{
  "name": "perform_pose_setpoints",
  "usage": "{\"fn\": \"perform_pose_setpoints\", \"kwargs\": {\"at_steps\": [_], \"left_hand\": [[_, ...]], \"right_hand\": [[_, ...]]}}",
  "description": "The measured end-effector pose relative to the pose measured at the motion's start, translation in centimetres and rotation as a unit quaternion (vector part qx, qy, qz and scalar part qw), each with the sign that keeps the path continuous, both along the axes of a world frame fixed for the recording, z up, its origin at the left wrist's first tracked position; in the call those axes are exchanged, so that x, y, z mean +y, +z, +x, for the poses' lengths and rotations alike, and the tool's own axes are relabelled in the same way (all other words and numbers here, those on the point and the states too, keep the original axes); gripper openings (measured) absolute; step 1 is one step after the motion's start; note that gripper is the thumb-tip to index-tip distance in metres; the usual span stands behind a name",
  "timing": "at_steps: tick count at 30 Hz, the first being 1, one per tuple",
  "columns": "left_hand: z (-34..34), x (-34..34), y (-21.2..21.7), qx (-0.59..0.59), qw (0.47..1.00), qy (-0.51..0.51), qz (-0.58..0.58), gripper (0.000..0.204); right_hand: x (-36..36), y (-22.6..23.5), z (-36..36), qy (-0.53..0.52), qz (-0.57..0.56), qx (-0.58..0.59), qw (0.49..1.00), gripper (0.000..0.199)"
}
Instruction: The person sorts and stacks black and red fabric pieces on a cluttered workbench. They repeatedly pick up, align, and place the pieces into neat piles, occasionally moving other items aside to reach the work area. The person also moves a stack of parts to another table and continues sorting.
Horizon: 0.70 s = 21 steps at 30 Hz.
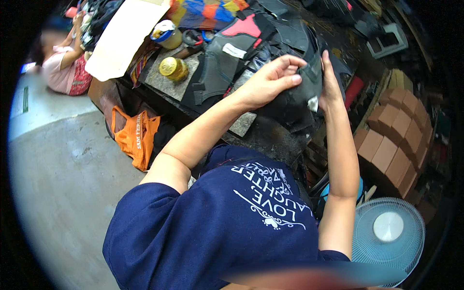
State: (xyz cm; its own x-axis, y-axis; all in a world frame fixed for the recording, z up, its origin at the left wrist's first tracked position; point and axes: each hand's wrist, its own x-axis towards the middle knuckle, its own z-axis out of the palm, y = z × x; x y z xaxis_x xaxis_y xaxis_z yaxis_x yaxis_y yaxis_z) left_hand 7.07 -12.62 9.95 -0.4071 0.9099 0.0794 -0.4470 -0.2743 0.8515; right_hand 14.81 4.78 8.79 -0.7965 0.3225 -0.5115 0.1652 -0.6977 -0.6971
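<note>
Soft, even daylight, brightest on the pale floor [58,159] at left; dark vignette rings the fisheye frame, edges bend, bottom edge smeared by blur.

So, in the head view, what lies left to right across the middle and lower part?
Orange cloth bag → left hand → dark leather piece → right hand → stacked brown cardboard boxes; pale blue round fan lower right.

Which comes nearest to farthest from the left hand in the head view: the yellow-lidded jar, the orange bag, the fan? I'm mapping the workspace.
1. Yellow-lidded jar, on the stone slab to the left of the left hand, nearest.
2. Orange bag, hanging lower left beside the bench.
3. Fan, on the floor at lower right, farthest.
</note>
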Motion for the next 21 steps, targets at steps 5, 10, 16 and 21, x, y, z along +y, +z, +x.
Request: {"fn": "perform_pose_setpoints", "kwargs": {"at_steps": [5, 10, 16, 21], "left_hand": [[-1.5, -5.5, 1.6, 0.113, 0.976, 0.079, -0.170, 0.050], [-4.5, -9.7, 3.0, 0.302, 0.909, 0.225, -0.181, 0.030], [-10.2, -9.6, -3.5, 0.437, 0.749, 0.340, -0.363, 0.027], [-9.4, -9.6, -6.4, 0.536, 0.622, 0.430, -0.376, 0.037]], "right_hand": [[-1.4, 2.7, -2.3, -0.032, 0.129, 0.138, 0.982, 0.050], [-3.0, 4.1, -5.7, -0.004, 0.138, 0.202, 0.970, 0.050], [-1.1, 0.1, -7.4, 0.139, 0.332, 0.130, 0.924, 0.056], [0.8, -5.4, -2.3, 0.196, 0.509, 0.032, 0.837, 0.038]]}}
